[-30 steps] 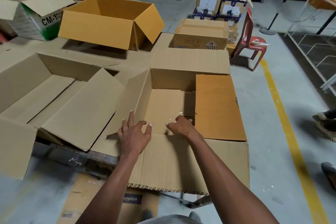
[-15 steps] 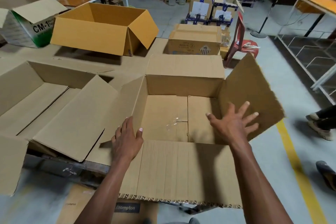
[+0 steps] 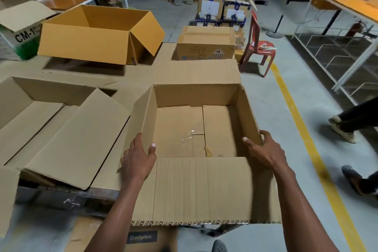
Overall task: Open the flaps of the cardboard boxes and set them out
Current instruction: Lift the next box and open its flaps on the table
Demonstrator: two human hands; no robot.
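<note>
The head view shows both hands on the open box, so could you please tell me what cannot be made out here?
- Right hand fingers: hidden behind the right wall of the open box, head view.
- The box's right flap: out of sight past that wall.
- Left hand palm: hidden by the hand's own back.
- Printed box: lettering cut off after "CM-1" by the picture's left edge and a flap.
- The person on the right: cut off by the picture's edge.

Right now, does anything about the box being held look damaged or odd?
Slightly. The open box, gripped on both side walls by the left hand and right hand, has loose clear tape on its floor and a small tear at the bottom seam.
</note>
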